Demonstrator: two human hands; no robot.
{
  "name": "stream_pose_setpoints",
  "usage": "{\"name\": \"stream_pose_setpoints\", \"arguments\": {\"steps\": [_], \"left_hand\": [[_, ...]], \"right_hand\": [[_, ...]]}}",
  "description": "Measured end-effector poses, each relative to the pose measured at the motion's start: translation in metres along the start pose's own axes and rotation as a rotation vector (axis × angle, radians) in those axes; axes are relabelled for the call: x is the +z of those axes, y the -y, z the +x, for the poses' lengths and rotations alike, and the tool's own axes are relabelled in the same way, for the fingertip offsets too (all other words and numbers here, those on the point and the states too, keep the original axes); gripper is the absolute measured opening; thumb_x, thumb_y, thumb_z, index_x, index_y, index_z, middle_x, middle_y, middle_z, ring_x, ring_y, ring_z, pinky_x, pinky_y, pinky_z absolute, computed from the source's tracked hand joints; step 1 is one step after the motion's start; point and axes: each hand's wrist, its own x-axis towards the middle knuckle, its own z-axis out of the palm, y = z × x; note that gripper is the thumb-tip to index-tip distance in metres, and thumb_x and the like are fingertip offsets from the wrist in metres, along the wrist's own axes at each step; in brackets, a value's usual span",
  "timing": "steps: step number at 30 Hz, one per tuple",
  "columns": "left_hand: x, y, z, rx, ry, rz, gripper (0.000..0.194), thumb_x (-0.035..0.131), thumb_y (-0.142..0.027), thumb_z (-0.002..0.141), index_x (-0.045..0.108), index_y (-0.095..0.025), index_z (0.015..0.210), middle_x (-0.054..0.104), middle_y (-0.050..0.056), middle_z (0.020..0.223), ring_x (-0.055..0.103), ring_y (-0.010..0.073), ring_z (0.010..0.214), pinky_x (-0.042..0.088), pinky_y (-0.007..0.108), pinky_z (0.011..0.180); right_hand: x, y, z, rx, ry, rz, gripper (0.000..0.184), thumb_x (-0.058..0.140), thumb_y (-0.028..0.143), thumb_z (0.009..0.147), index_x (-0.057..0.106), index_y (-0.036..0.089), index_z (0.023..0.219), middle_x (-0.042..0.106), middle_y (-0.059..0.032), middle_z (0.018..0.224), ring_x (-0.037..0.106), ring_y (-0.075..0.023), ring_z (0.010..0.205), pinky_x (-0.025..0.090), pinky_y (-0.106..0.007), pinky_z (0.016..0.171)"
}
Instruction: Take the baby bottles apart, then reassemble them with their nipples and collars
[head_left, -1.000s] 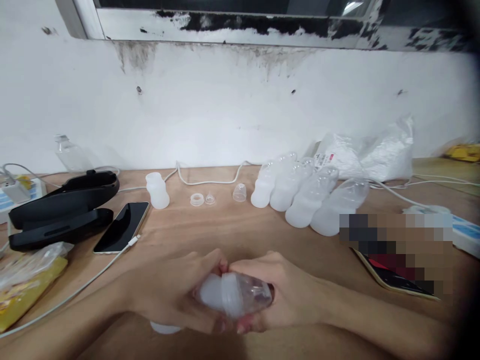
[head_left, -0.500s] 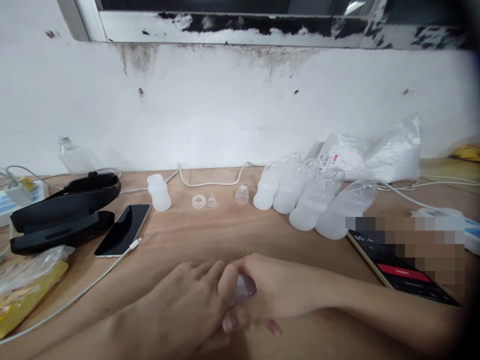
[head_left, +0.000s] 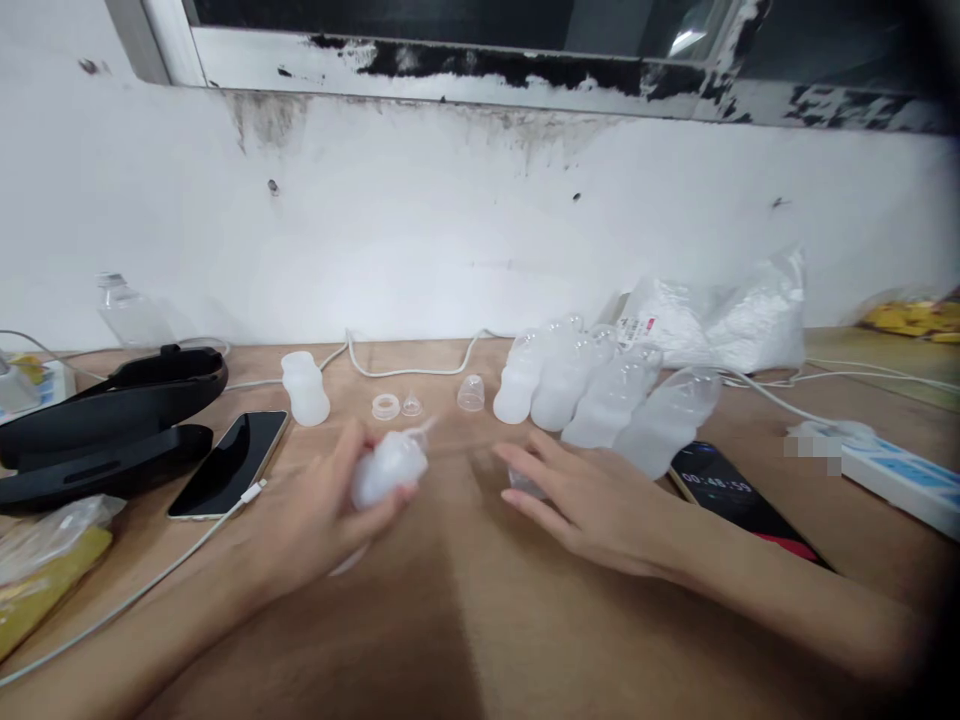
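Left hand point(head_left: 321, 508): your fingers wrap around a frosted bottle point(head_left: 386, 468), gripping it tilted above the tabletop point(head_left: 397, 640); its narrow top points to the far right and is blurred.
Right hand point(head_left: 596, 500): your thumb and fingers close around a clear cap point(head_left: 523, 484), largely hidden by them; it is well apart from the bottle in your other hand.
Loose parts: a clear ring point(head_left: 385, 407) and a small nipple point(head_left: 412, 405) lie just beside each other beyond your hands; a domed cover point(head_left: 471, 393) stands to their right.
Uncapped bottle: 1 frosted body point(head_left: 305, 388) stands left of the ring, near the cable point(head_left: 409, 373).
Capped bottles: a group point(head_left: 600, 400) stands beyond your right hand, in front of the white plastic bag point(head_left: 757, 310).
Phones: 1 dark phone point(head_left: 229, 465) lies left of your left hand; 1 timer phone point(head_left: 731, 490) lies partly behind your right forearm, reading 00:48:59.
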Motion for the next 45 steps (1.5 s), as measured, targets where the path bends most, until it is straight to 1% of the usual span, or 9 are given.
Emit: {"name": "stream_pose_setpoints", "arguments": {"steps": [5,17,24,27,30,32,35,42,45], "left_hand": [[0.022,0.022,0.006,-0.097,-0.257,-0.367,0.028,0.048,-0.042,0.077,0.037,-0.019,0.088,0.054,0.002,0.081,0.055,0.0175,0.073,0.043,0.032,0.065],[0.026,0.020,0.000,-0.062,-0.287,-0.411,0.023,0.050,-0.034,0.078,0.037,-0.019,0.089,0.049,0.001,0.082,0.052,0.0145,0.075,0.041,0.028,0.065],[0.026,0.022,0.001,-0.050,-0.273,-0.400,0.026,0.052,-0.034,0.076,0.039,-0.018,0.092,0.053,0.003,0.084,0.053,0.0148,0.073,0.042,0.027,0.064],[0.025,0.017,-0.002,0.020,-0.188,-0.332,0.028,0.054,-0.035,0.076,0.040,-0.019,0.095,0.056,0.003,0.086,0.055,0.0164,0.076,0.044,0.027,0.064],[0.025,0.007,-0.007,0.101,-0.051,-0.182,0.032,0.055,-0.038,0.075,0.041,-0.022,0.099,0.056,0.004,0.094,0.057,0.0181,0.076,0.045,0.028,0.061],[0.023,0.000,-0.010,0.138,-0.006,-0.062,0.033,0.053,-0.041,0.075,0.041,-0.023,0.100,0.053,0.006,0.102,0.058,0.0190,0.075,0.045,0.030,0.059],[0.016,-0.004,-0.010,0.133,0.052,-0.022,0.041,0.057,-0.044,0.071,0.040,-0.021,0.100,0.054,0.005,0.096,0.057,0.0192,0.074,0.044,0.030,0.058],[-0.005,0.013,0.006,0.141,0.295,-0.205,0.054,0.069,-0.044,0.058,0.042,-0.023,0.100,0.059,0.001,0.090,0.057,0.0177,0.077,0.043,0.027,0.063],[-0.005,0.018,0.008,0.179,0.280,-0.185,0.053,0.067,-0.047,0.060,0.044,-0.023,0.100,0.059,0.002,0.092,0.057,0.0183,0.077,0.042,0.027,0.061]], "right_hand": [[0.016,0.008,0.039,0.088,0.003,-0.163,0.038,0.047,0.029,0.080,0.042,0.012,0.113,0.053,-0.0142,0.097,0.057,-0.0279,0.082,0.042,-0.033,0.059],[0.051,-0.007,0.080,0.291,-0.219,-0.107,0.040,0.048,0.031,0.081,0.037,0.009,0.114,0.043,-0.0169,0.105,0.061,-0.0232,0.070,0.043,-0.030,0.054],[0.044,-0.002,0.076,0.299,-0.346,-0.014,0.045,0.050,0.035,0.079,0.038,0.013,0.117,0.039,-0.0172,0.113,0.059,-0.0227,0.073,0.044,-0.031,0.054],[0.027,0.013,0.067,0.104,-0.280,0.285,0.050,0.051,0.046,0.076,0.039,0.018,0.116,0.045,-0.0115,0.112,0.057,-0.0197,0.077,0.045,-0.031,0.062],[0.012,0.035,0.055,-0.154,0.048,0.704,0.047,0.052,0.047,0.075,0.040,0.021,0.113,0.057,-0.0032,0.095,0.055,-0.0134,0.071,0.044,-0.024,0.060],[0.008,0.048,0.049,-0.166,0.135,0.815,0.035,0.049,0.045,0.079,0.046,0.019,0.101,0.058,0.0000,0.078,0.052,-0.0110,0.061,0.040,-0.022,0.054],[0.006,0.054,0.044,-0.126,0.089,0.763,0.028,0.046,0.043,0.081,0.053,0.016,0.084,0.054,0.0011,0.066,0.048,-0.0103,0.056,0.037,-0.023,0.051],[0.000,0.033,0.042,-0.653,-0.124,0.434,0.046,0.040,0.003,0.078,0.052,0.034,0.110,0.045,-0.0019,0.108,0.049,-0.0108,0.084,0.040,-0.023,0.069],[-0.005,0.036,0.038,-0.600,-0.146,0.368,0.048,0.048,0.012,0.077,0.042,0.032,0.120,0.039,-0.0043,0.121,0.050,-0.0132,0.085,0.041,-0.027,0.071]]}}
